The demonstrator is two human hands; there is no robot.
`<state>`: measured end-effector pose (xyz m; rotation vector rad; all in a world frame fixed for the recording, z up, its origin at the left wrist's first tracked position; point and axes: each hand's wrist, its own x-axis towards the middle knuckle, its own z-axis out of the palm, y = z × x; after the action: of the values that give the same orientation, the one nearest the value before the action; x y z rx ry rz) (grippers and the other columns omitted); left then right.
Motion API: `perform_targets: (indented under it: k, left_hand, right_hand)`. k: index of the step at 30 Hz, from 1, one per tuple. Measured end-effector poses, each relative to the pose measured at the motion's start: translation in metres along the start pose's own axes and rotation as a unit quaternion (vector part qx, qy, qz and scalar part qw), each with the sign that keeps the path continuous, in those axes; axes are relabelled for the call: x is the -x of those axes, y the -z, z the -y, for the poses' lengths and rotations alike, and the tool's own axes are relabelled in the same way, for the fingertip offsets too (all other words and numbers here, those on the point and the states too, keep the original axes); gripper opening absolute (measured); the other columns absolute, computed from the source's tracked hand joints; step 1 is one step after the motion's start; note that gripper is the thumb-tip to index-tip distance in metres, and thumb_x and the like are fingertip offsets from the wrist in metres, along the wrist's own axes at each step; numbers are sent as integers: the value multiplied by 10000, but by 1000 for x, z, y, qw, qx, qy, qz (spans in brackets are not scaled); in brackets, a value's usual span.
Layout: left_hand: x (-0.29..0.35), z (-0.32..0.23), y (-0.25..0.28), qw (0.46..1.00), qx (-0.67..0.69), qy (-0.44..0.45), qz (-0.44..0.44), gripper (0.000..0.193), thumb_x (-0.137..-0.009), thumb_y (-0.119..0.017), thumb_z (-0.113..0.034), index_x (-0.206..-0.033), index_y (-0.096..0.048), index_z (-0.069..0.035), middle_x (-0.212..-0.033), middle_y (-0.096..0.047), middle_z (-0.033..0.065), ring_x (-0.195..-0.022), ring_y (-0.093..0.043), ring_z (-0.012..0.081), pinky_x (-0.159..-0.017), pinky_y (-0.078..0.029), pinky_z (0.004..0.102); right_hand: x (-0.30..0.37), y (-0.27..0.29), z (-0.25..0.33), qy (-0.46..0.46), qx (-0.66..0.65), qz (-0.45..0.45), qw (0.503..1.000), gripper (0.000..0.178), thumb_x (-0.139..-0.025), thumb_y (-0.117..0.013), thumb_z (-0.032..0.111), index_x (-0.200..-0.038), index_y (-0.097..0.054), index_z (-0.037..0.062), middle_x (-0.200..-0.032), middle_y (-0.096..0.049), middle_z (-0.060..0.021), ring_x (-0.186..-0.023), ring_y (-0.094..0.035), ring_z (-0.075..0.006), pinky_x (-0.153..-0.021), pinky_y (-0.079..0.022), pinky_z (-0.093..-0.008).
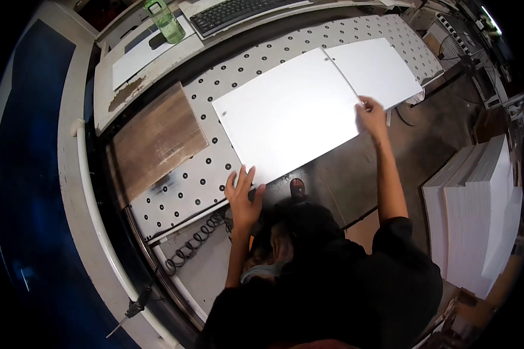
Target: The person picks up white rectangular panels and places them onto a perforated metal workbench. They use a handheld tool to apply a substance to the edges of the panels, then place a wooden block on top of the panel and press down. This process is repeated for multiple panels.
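A large white board (291,110) lies flat on a long pale work table (201,180) dotted with black round fittings. At its near left corner is my left hand (243,198), fingers spread, the tips at or just over the board's edge. My right hand (371,116) pinches the board's right edge close to the near corner; its thumb and fingers are bent together there. A second white board (378,70) lies just to the right, its left side meeting the first. Whether the two overlap, I cannot tell.
On the table's left end lies a brown wood-grain panel (160,139). Behind, a shelf holds a green bottle (166,22) and a black keyboard (233,13). A stack of white boards (471,203) stands at the right. A coiled black hose (195,241) hangs below the table's front edge.
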<state>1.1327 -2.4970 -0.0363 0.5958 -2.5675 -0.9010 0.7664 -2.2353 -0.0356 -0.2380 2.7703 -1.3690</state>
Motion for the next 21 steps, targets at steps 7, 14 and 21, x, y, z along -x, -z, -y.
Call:
perform_targets:
  k: [7, 14, 21]
  left_hand:
    - [-38, -9, 8, 1000, -1, 4, -25, 451, -992, -645, -310, -1381, -616, -81, -1495, -516, 159, -1420, -365, 403, -1179, -266, 508]
    - [-31, 41, 14, 995, -66, 52, -49, 476, -998, -625, -351, -1392, -604, -85, -1488, -493, 192, -1422, -357, 398, -1178, -261, 527]
    - [-7, 120, 15, 965, -211, 123, -100, 565, -985, -613, -397, -1454, -541, -92, -1575, -380, 206, -1484, -277, 406, -1203, -200, 552]
  right_hand:
    - [18, -31, 17, 297, 145, -71, 941, 401, -833, -761, 287, -1169, -707, 73, -1223, -654, -214, -1228, -567, -394, -1014, -456, -504]
    - [43, -90, 30, 232, 303, 12, 924, 677, -991, -527, 431, -1559, -392, 88, -1620, -289, -269, -1507, -199, -500, -1213, -128, -639]
    - [-24, -66, 11, 128, 352, -23, 927, 610, -1031, -420, 458, -1575, -391, 182, -1641, -297, -206, -1520, -193, -473, -1211, -95, -654]
